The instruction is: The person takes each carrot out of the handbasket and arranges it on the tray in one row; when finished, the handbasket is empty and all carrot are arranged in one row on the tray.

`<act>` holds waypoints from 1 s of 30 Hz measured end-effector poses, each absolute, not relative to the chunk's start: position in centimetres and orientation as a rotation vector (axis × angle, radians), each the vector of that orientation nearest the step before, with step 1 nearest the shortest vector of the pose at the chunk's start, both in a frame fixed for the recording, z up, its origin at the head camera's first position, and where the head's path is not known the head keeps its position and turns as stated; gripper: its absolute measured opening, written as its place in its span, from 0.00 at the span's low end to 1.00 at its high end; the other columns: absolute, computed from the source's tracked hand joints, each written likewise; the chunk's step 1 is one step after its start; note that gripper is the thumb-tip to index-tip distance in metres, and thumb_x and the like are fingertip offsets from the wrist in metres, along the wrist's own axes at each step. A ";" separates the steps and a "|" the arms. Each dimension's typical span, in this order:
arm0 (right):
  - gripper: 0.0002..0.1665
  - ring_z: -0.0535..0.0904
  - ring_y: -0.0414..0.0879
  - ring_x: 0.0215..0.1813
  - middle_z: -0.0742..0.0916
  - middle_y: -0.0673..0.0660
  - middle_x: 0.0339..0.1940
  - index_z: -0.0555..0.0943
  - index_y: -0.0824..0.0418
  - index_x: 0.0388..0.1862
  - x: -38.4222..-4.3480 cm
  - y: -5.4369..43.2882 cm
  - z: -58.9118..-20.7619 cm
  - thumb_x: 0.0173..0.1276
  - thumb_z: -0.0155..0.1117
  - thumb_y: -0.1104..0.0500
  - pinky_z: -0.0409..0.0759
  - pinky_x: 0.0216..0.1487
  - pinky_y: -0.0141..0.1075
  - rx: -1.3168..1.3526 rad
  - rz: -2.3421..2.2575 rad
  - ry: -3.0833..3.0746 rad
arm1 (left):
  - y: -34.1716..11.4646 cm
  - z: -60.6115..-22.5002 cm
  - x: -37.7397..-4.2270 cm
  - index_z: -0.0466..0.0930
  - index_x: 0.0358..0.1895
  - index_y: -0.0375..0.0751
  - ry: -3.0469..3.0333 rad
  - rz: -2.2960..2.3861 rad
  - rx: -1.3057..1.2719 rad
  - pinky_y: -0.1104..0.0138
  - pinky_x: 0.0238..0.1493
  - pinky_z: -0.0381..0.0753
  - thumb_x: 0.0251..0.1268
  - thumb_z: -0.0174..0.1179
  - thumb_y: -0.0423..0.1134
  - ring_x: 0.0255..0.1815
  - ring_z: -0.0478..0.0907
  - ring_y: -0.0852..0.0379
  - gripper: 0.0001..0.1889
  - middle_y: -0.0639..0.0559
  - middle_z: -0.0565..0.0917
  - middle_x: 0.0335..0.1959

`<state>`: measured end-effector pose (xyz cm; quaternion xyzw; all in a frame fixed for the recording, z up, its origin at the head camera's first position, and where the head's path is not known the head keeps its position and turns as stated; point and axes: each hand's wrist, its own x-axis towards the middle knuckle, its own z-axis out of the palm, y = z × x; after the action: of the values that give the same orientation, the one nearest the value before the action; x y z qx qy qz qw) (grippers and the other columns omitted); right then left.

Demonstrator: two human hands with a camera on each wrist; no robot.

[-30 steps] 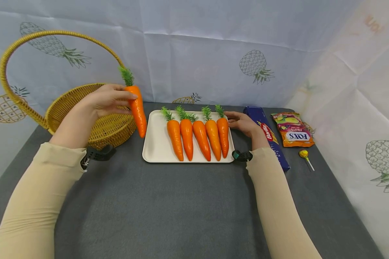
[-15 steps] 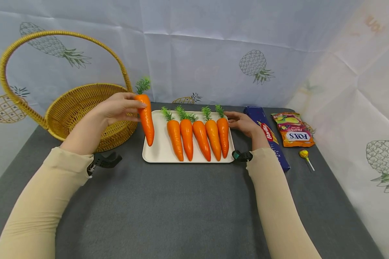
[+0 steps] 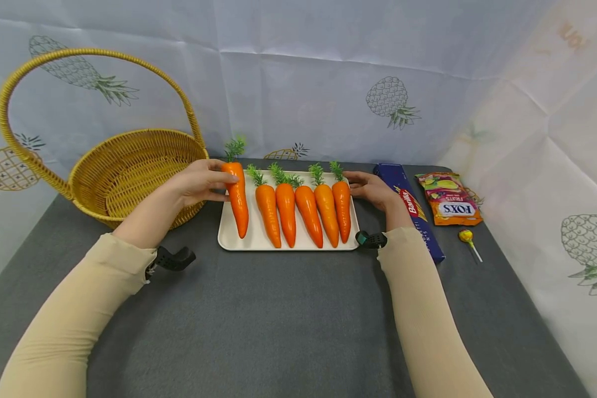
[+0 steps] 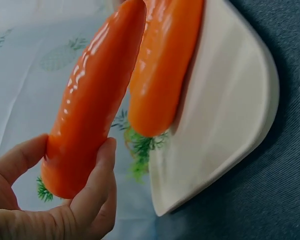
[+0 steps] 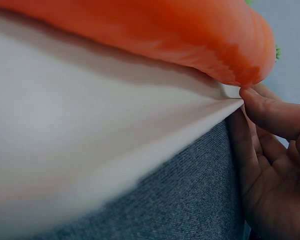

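Note:
My left hand pinches a glossy orange carrot near its leafy top, thumb on one side and fingers on the other. In the left wrist view that carrot is held above the left end of a cream tray, tip slanting toward the near edge. Several more carrots lie side by side on the tray, green tops pointing away. At the tray's right far corner is my right hand. The right wrist view shows its thumb on the tray's rim, with fingers against the outside.
A yellow wicker basket with a tall hooped handle stands left of the tray. To the right are a blue Barilla box, partly behind my right arm, a Fox's candy bag and a lollipop. A pineapple-print cloth hangs behind.
My left hand has carried its carrot right and down, from beside the basket to over the tray's left end. My right hand and the other carrots have stayed put.

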<state>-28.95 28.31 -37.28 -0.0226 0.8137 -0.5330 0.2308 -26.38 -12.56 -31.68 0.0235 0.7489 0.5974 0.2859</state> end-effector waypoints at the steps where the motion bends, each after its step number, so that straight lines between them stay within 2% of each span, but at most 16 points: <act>1: 0.37 0.60 0.62 0.78 0.62 0.67 0.79 0.56 0.63 0.79 -29.0 28.3 -37.4 0.73 0.50 0.72 0.62 0.79 0.56 -0.063 -1.467 2.239 | -12.4 -31.8 -26.3 0.49 0.75 0.33 2.005 1.594 0.062 0.59 0.59 0.84 0.74 0.55 0.38 0.44 0.80 0.63 0.34 0.44 0.69 0.60; 9: 0.36 0.61 0.61 0.78 0.63 0.65 0.79 0.56 0.60 0.79 -29.5 28.8 -38.5 0.74 0.50 0.71 0.62 0.79 0.55 -0.067 -1.459 2.274 | -11.3 -32.7 -26.0 0.48 0.76 0.32 1.993 1.581 0.050 0.55 0.64 0.81 0.75 0.54 0.37 0.49 0.77 0.56 0.34 0.40 0.67 0.62; 15: 0.37 0.61 0.61 0.78 0.63 0.65 0.79 0.56 0.61 0.79 -29.4 28.6 -38.0 0.74 0.50 0.71 0.61 0.80 0.55 -0.059 -1.459 2.260 | -10.8 -33.7 -26.1 0.47 0.76 0.32 1.993 1.554 0.023 0.53 0.67 0.78 0.75 0.52 0.36 0.67 0.70 0.41 0.34 0.34 0.62 0.70; 18: 0.37 0.61 0.61 0.78 0.62 0.66 0.79 0.56 0.62 0.79 -29.2 28.4 -37.5 0.73 0.50 0.71 0.61 0.80 0.55 -0.054 -1.464 2.243 | -10.6 -34.2 -26.2 0.46 0.77 0.32 1.993 1.544 0.005 0.52 0.68 0.78 0.75 0.52 0.35 0.72 0.66 0.37 0.34 0.32 0.60 0.73; 23: 0.37 0.61 0.61 0.78 0.62 0.66 0.79 0.55 0.63 0.79 -29.1 28.3 -37.1 0.73 0.50 0.71 0.61 0.80 0.54 -0.056 -1.464 2.235 | -10.2 -34.8 -26.3 0.45 0.77 0.32 2.000 1.536 -0.020 0.51 0.69 0.77 0.75 0.52 0.36 0.73 0.66 0.36 0.35 0.31 0.61 0.73; 30: 0.37 0.61 0.61 0.78 0.63 0.66 0.79 0.55 0.63 0.79 -29.0 28.3 -37.1 0.73 0.51 0.71 0.61 0.80 0.55 -0.055 -1.453 2.245 | -9.9 -35.4 -26.4 0.49 0.74 0.28 2.016 1.541 -0.062 0.54 0.66 0.80 0.75 0.52 0.35 0.72 0.67 0.37 0.32 0.30 0.60 0.72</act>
<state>-28.99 28.32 -37.14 -0.0200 0.8166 -0.5286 0.2312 -26.42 -9.87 -35.42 -0.0233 0.7583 0.5797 0.2971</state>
